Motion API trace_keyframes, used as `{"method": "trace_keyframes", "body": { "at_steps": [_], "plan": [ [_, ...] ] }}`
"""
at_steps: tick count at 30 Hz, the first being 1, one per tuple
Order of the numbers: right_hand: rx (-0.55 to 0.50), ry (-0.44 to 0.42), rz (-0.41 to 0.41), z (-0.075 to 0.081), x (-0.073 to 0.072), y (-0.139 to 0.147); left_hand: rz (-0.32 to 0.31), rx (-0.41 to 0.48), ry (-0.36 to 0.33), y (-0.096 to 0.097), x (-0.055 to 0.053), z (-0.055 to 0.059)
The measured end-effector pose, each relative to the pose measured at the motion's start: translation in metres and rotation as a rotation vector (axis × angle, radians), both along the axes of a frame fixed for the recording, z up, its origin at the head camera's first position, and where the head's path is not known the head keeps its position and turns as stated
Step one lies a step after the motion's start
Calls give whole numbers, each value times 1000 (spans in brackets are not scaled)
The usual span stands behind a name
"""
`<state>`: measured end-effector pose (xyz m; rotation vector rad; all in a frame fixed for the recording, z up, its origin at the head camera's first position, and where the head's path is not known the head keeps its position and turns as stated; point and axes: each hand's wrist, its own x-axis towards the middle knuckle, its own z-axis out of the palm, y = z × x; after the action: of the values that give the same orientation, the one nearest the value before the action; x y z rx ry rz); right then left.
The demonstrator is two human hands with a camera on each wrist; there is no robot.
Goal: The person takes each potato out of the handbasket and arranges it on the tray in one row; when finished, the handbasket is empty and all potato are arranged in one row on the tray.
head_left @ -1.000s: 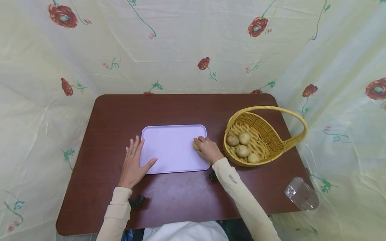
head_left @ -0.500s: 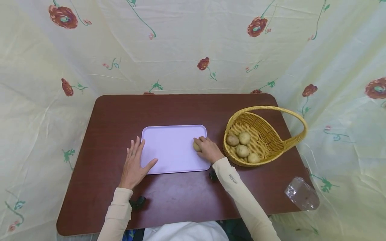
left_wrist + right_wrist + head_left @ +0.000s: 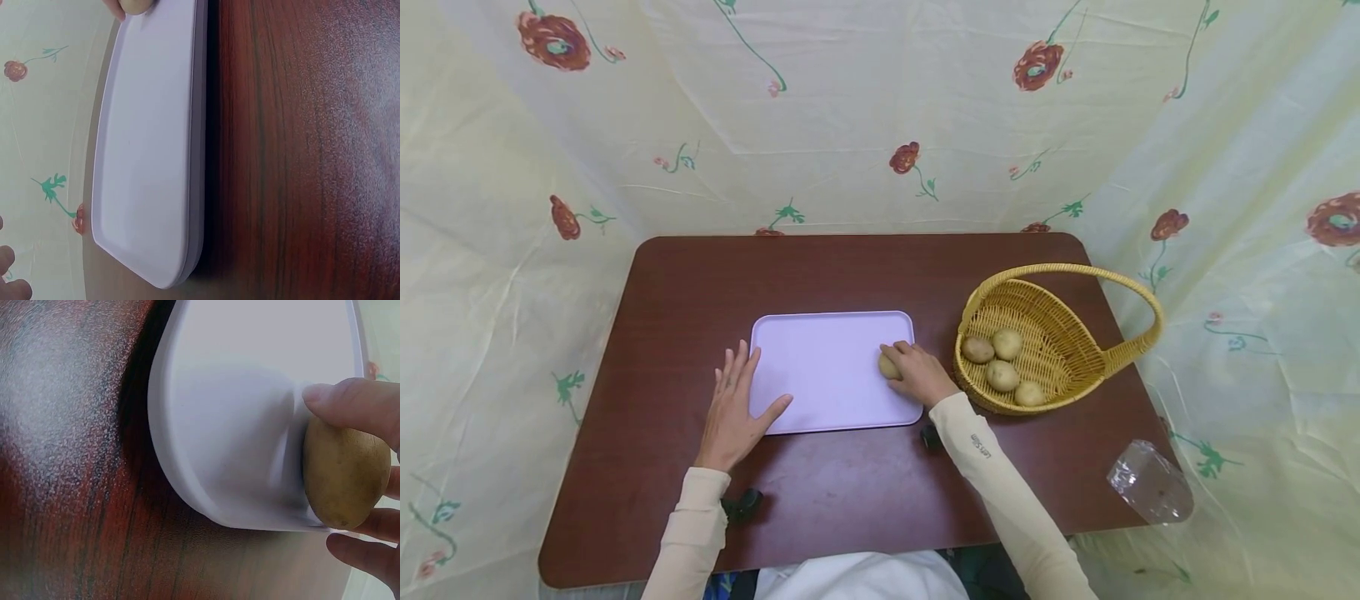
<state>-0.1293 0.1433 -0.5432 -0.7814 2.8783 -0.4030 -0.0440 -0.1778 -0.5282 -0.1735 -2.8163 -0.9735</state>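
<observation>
A pale purple tray [image 3: 820,375] lies in the middle of the table. At its right end my right hand [image 3: 919,372] grips a potato [image 3: 888,367], low over the tray. In the right wrist view the thumb [image 3: 350,406] lies along one side of the potato [image 3: 345,475], with the other fingers [image 3: 369,553] round the opposite side. My left hand [image 3: 733,408] is spread at the tray's left edge, fingers straight and thumb pointing over the near left corner. It holds nothing. In the left wrist view only its fingertips [image 3: 11,281] show.
To the right of the tray a yellow wicker basket [image 3: 1067,367] with a tall handle holds several potatoes [image 3: 1003,376]. A clear plastic container [image 3: 1150,483] lies at the table's near right corner. Flowered cloth [image 3: 850,117] hangs behind the brown table [image 3: 850,275].
</observation>
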Motion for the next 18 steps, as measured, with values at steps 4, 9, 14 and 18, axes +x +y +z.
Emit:
{"method": "trace_keyframes", "body": {
  "at_steps": [4,9,14,18],
  "plan": [
    [-7,0,6,-1,1,-1,3,-2,1,0,1,1],
    [-7,9,9,-2,1,0,2,-1,-1,0,0,0],
    [-12,-18,0,-1,2,0,0,3,8,1,0,-2],
    [-17,-18,-7,6,4,2,-1,1,12,2,1,-2]
  ]
}}
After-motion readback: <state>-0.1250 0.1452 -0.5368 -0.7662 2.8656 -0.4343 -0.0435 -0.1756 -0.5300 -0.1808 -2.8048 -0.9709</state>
